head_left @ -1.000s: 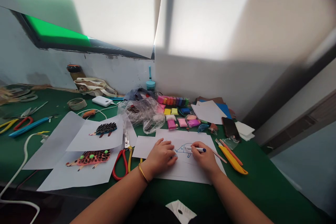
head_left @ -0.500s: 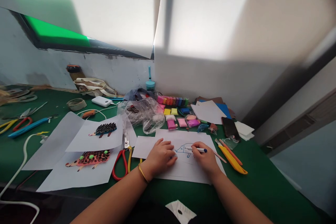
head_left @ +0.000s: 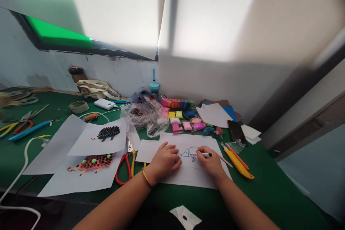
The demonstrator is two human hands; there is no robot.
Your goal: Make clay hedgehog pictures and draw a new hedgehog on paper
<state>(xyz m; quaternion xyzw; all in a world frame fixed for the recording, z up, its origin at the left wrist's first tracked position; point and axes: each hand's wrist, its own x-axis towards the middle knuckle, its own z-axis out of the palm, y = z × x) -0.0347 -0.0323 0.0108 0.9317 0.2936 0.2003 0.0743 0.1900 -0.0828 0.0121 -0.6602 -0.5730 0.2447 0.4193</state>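
Note:
My right hand [head_left: 209, 162] grips a white marker pen [head_left: 201, 154] with a dark blue end. Its tip is at a blue outline drawing of an animal [head_left: 185, 152] with a pointed snout and short legs. The drawing is on a white sheet of paper [head_left: 188, 176]. Flat on the left part of that sheet rests my left hand [head_left: 166, 160], fingers spread, holding nothing. Red-and-yellow-handled scissors [head_left: 125, 167] lie left of my left wrist. Further left are papers bearing a black-spined hedgehog [head_left: 108, 133] and a pink one [head_left: 95, 162] with green dots.
Small clay packets [head_left: 176, 127] and a crumpled plastic bag [head_left: 147, 115] lie behind the sheet. To the right are a yellow cutter knife [head_left: 239, 165], an orange stick [head_left: 237, 155] and a dark phone [head_left: 236, 131]. A white cable [head_left: 25, 158] runs down the left side.
My right hand and the marker have shifted very slightly, the pen tip moving a little down along the drawing. My left hand stays where it was.

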